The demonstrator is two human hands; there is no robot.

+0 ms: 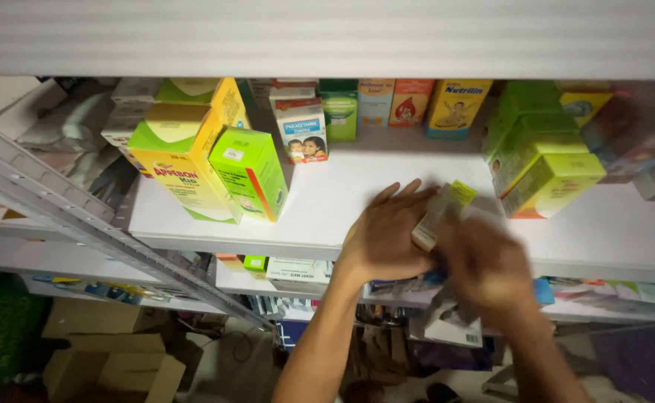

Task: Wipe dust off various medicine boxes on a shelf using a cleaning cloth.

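Both my hands meet at the front edge of a white shelf (327, 201). My left hand (387, 235) has its fingers spread against a small pale box with a yellow-green end (441, 210). My right hand (484, 265) is blurred by motion and closes on the same box from the right. Below it hangs a second white box (454, 325), and I cannot tell whether my right hand holds that one too.
Yellow and green medicine cartons (193, 160) stand at the shelf's left, a stack of green cartons (540, 160) at its right, more boxes (376, 104) along the back. A slotted metal rail (81, 216) slants at left. Lower shelves hold packs; cardboard boxes (111, 358) lie on the floor.
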